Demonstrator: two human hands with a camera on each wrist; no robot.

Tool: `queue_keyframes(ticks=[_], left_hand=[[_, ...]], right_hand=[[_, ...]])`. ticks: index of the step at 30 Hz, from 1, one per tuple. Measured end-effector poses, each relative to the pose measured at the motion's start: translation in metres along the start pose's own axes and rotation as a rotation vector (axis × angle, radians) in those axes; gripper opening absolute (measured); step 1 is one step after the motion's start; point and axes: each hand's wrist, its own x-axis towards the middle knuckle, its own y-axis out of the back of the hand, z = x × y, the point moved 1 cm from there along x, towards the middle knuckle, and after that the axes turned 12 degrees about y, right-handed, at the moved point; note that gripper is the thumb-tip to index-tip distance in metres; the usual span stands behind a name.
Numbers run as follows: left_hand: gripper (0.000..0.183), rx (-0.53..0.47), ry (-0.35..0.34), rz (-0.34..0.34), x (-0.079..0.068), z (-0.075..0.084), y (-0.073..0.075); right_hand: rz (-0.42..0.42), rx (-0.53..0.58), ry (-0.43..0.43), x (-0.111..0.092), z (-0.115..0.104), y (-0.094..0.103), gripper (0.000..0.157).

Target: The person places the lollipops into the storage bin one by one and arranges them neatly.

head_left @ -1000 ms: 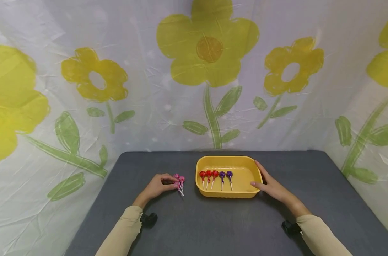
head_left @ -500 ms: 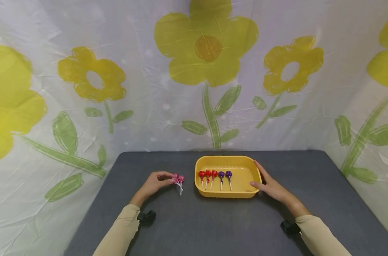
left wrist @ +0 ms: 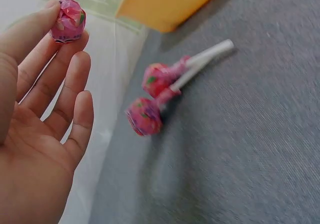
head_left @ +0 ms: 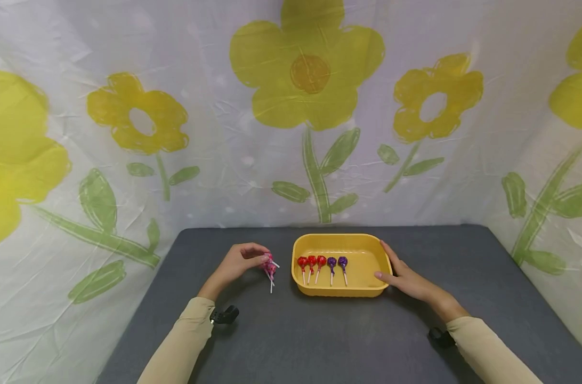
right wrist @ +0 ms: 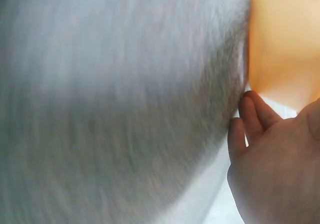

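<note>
My left hand [head_left: 238, 264] pinches a pink-wrapped lollipop [left wrist: 69, 21] by its ball, between thumb and fingertips, raised off the table. Below it, two more pink lollipops [left wrist: 145, 116] lie close together with their white sticks crossing. To the right stands a yellow plastic tray [head_left: 368, 252]. Inside its left and middle part, three red lollipops [head_left: 312, 261] and two purple lollipops [head_left: 343, 262] lie in a row, sticks toward me. My right hand [head_left: 410, 280] grips the tray's right end, thumb over the rim and fingers along the outside.
The dark grey table [head_left: 300, 341] stretches around the tray and both hands. A pale cloth [head_left: 233, 176] printed with yellow flowers hangs behind the table and along its sides. A black wrist camera [head_left: 225, 314] sits at the left cuff.
The left hand has taken a pink lollipop from the small bunch and lifted it slightly, turning its stick to the right. The right hand and the tray stay in place.
</note>
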Motion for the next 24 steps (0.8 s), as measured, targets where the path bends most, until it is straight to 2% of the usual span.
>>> queue_keyframes(ticks=[3, 8, 18, 24], left_hand=[[0.027, 0.02, 0.002, 0.001, 0.002, 0.006, -0.001], [0.029, 0.045, 0.01, -0.018, 0.004, 0.016, -0.006], [0.031, 0.03, -0.009, -0.081, 0.013, 0.036, -0.026], [0.031, 0.044, -0.055, -0.105, 0.022, 0.046, -0.038]], right_hand=[[-0.002, -0.066, 0.022, 0.0, 0.0, 0.0, 0.091], [0.046, -0.15, 0.035, -0.001, 0.003, -0.003, 0.088], [0.094, -0.236, 0.034, -0.005, 0.006, -0.006, 0.081], [0.11, -0.259, 0.028, -0.007, 0.006, -0.007, 0.078]])
